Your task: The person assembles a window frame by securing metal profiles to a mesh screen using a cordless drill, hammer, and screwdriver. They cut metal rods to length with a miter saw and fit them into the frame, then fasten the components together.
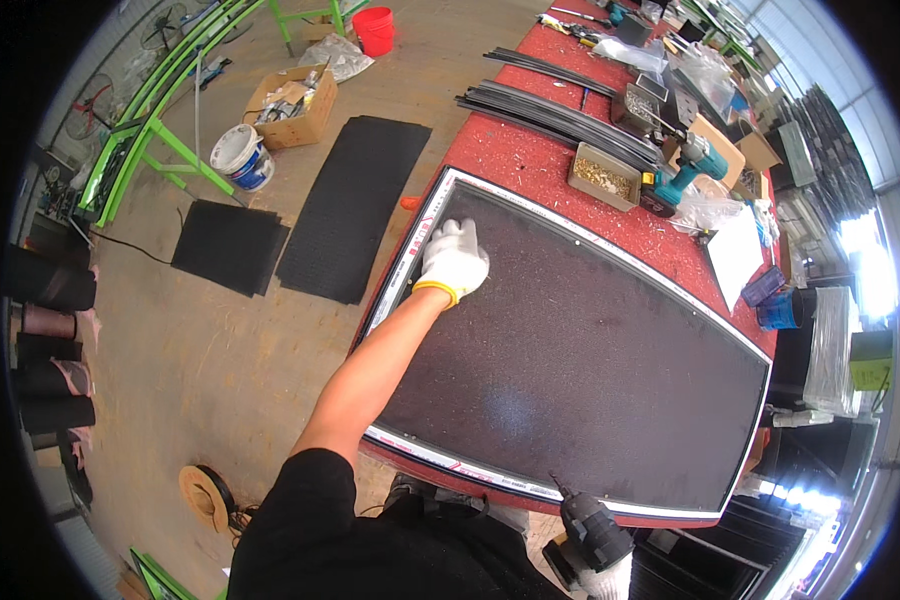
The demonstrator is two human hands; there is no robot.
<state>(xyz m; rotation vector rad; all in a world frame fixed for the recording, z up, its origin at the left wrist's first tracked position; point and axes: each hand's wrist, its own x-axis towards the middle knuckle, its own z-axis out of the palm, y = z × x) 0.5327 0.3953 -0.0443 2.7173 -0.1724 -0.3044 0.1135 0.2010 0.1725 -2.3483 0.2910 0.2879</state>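
A dark mesh panel in a black frame with white printed tape (570, 350) lies across the red table. My left hand (454, 262), in a white glove with a yellow cuff, rests at the panel's left end, close to the frame's inner edge. Its fingers are curled down, and whatever they may hold is hidden. At the lower edge my right hand (610, 580), also gloved, grips a dark power drill (595, 530). The drill's bit points up and left, over the panel's near frame edge. Only part of the right glove shows behind the drill.
On the red table (530, 140) lie black strips (560, 122), a tray of small screws (605, 178) and a teal drill (685, 175). Black sheets (355, 210), a white bucket (242, 158) and a cardboard box (295, 108) stand or lie on the floor at left.
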